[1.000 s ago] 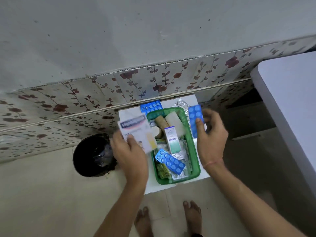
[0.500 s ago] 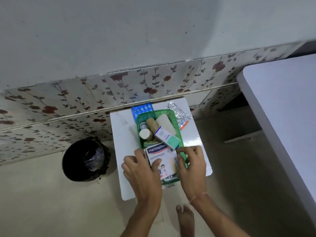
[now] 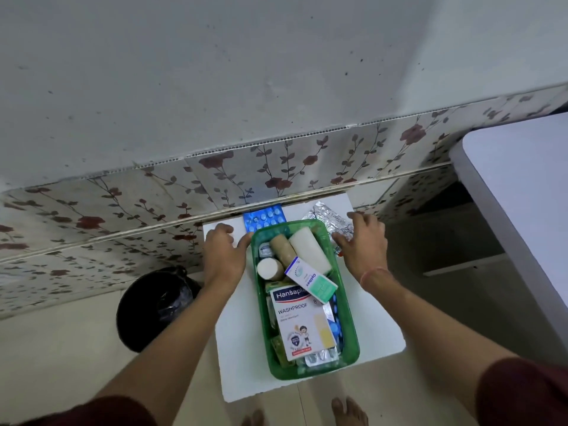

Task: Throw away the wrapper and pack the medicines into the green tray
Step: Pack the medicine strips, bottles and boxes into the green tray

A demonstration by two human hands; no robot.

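Note:
The green tray (image 3: 350, 327) stands on a small white table (image 3: 239, 348), filled with a Hansaplast box (image 3: 299, 321), a white-and-teal carton (image 3: 310, 279), bandage rolls (image 3: 284, 250) and blister strips. A blue blister strip (image 3: 264, 218) lies on the table behind the tray's far left corner. A silver foil strip (image 3: 330, 218) lies behind its far right corner. My left hand (image 3: 226, 252) reaches beside the tray toward the blue strip, fingers apart, holding nothing. My right hand (image 3: 361, 241) rests with spread fingers on the silver foil strip, not visibly gripping it.
A black waste bin (image 3: 153, 305) with a dark liner stands on the floor left of the table. A floral-tiled wall (image 3: 276, 170) runs right behind the table. A large white tabletop (image 3: 522, 186) fills the right edge. My bare feet show at the bottom.
Both hands have left the Hansaplast box lying in the tray and moved to the far end, left toward the blue strip, right onto the silver foil strip.

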